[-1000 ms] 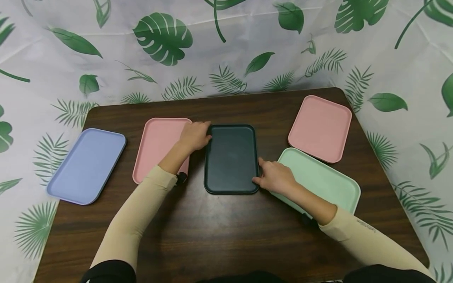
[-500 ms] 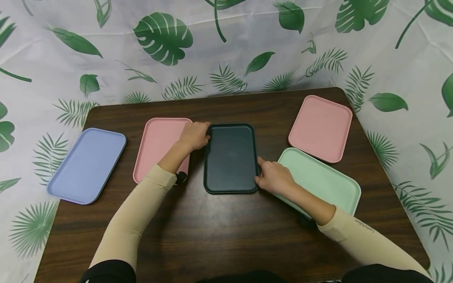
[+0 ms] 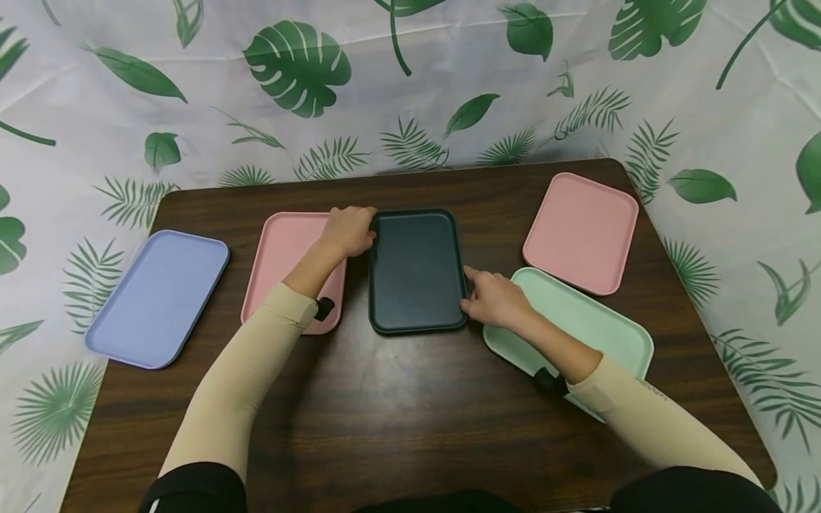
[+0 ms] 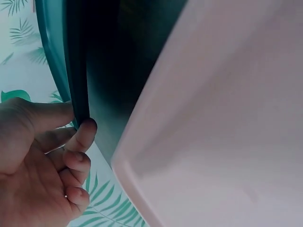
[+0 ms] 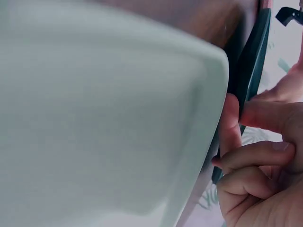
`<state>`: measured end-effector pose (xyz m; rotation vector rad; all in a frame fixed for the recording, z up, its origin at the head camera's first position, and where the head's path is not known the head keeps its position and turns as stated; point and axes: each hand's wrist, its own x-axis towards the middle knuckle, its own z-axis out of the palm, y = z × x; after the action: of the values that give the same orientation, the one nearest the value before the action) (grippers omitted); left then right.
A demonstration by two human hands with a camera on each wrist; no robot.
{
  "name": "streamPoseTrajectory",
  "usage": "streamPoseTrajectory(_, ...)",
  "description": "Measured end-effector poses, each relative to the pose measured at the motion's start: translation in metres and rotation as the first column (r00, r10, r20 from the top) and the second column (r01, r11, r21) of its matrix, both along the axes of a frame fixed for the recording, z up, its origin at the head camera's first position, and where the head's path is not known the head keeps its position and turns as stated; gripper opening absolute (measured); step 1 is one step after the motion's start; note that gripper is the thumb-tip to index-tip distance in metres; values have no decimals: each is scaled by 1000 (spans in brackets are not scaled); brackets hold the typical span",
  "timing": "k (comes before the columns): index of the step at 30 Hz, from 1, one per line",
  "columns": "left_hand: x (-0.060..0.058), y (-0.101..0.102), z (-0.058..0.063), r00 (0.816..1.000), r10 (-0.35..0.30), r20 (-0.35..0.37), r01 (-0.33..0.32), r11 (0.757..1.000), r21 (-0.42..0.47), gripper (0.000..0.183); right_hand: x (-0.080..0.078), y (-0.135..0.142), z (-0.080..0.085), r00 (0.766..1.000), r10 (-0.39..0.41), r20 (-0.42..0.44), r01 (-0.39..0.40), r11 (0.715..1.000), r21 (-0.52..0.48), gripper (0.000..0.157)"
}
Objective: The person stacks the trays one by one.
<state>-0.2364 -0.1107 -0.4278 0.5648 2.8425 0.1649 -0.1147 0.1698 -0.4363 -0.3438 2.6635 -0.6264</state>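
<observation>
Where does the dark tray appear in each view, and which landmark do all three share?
Head: dark tray near the centre, between left hand and right hand.
Left wrist: dark tray at upper left, seen edge-on.
Right wrist: dark tray at upper right, also edge-on.
Shared landmark: leaf-patterned cloth.

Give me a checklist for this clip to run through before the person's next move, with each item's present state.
1. Left hand grips the dark tray: ok, pinching its rim near the far left corner.
2. Right hand on the opposite side: ok, thumb and a finger at the right edge, nearer the person.
3. Dark tray face up: ok, its recessed side shows.
4. Dark tray flat on the table or raised: cannot tell.
5. Space clear under both arms: not ok, the left one crosses above a pink tray, the right above the mint tray.
</observation>
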Motion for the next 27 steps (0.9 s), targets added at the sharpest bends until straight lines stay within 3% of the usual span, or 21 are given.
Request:
streamPoseTrajectory(13,-19,-2,-1,1000,20,0,-20,1000,12,51,-22,-4,-3,999,-27,34,27,999,24,72)
streamPoseTrajectory(27,-21,-3,-8,999,41,25,-42,999,14,52,-27,-2,-6,998,-21,61,18,999,51,72)
